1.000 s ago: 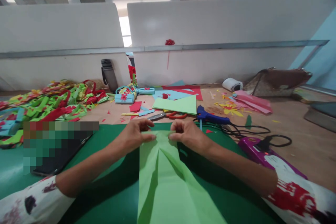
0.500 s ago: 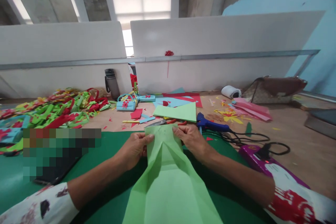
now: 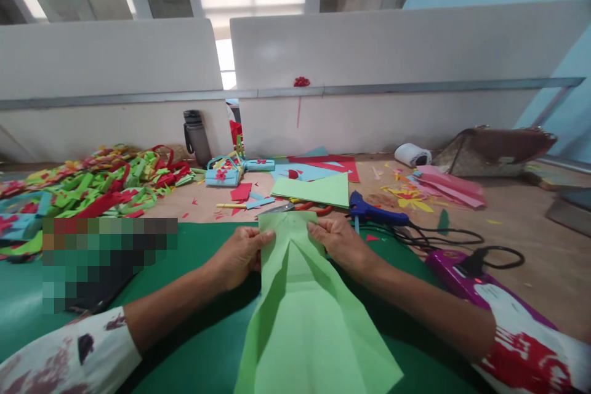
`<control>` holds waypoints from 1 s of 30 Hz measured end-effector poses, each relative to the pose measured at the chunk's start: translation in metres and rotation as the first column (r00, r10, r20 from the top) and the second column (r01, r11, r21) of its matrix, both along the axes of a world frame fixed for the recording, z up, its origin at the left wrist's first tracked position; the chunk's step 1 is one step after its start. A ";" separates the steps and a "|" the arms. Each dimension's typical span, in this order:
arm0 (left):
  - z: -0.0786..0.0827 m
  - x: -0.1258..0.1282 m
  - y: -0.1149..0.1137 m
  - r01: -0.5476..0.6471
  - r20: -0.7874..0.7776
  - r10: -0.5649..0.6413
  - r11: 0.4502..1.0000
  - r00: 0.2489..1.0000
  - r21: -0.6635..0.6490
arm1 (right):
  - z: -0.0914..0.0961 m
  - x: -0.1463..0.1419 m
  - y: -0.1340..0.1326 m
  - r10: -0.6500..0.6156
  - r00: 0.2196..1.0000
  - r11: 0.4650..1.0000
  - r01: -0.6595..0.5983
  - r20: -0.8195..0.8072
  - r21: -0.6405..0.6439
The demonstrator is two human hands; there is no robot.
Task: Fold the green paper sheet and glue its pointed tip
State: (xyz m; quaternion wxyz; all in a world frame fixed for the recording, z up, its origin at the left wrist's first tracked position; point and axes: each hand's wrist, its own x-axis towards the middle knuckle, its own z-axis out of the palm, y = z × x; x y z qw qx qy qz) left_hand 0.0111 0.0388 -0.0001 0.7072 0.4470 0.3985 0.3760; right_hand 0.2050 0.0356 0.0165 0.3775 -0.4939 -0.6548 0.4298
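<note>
A creased sheet of light green paper (image 3: 305, 320) stretches toward me, narrow at its far end and flaring wide at the near end. My left hand (image 3: 240, 255) pinches the left edge of the far end between thumb and fingers. On the opposite edge, my right hand (image 3: 339, 240) grips the paper the same way. A pointed fold runs down the middle below my thumbs. Just beyond the paper lie scissors with red handles (image 3: 314, 207), partly covered. A blue glue gun (image 3: 381, 212) rests to the right of my right hand.
Folded green paper (image 3: 314, 189) lies ahead on the brown-covered table. A colourful pile of paper pieces (image 3: 115, 178) spreads at the left, near a dark bottle (image 3: 197, 138). A purple power strip (image 3: 457, 277) and cables sit right. A handbag (image 3: 498, 151) stands at the back right.
Both hands keep hold of the green paper. Its near end has swung slightly to the right and its side folds have shifted. The camera view has tilted down a little.
</note>
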 end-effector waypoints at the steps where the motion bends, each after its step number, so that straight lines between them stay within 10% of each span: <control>1: 0.000 -0.001 0.001 0.004 -0.003 -0.004 1.000 1.000 0.000 | 0.000 0.000 0.000 -0.002 1.000 1.000 0.002 -0.006 -0.004; 13: 0.003 -0.003 0.001 0.158 -0.031 -0.158 0.987 0.987 -0.016 | -0.002 0.001 0.001 -0.047 0.991 0.996 0.038 -0.124 -0.077; 30: 0.006 0.014 -0.008 0.063 -0.109 -0.058 0.997 0.992 0.050 | 0.011 -0.002 -0.004 -0.053 0.996 0.981 0.039 -0.068 -0.190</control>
